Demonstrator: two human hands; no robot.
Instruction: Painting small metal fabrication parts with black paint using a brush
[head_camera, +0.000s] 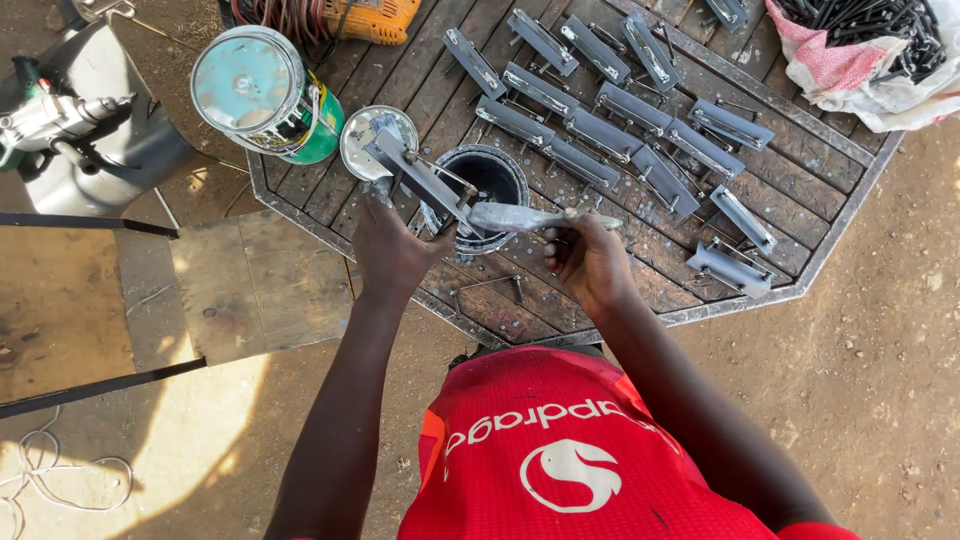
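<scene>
Red-shirted worker at an octagonal slatted metal table (800, 190), right hand (590, 262) closed around a grey-coated paintbrush (530, 217), left hand (392, 250) gripping a flat metal bracket (425, 180) – both over an open paint tin (487, 190) – painted grey brackets (610, 120) in rows beyond.

Sealed tin (262, 92), drill (50, 120), sack (870, 55).

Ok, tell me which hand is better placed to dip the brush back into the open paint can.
Right. The right hand holds the paintbrush, whose bristles lie over the rim of the open paint can. The left hand is occupied holding the grey metal bracket above the can.
</scene>
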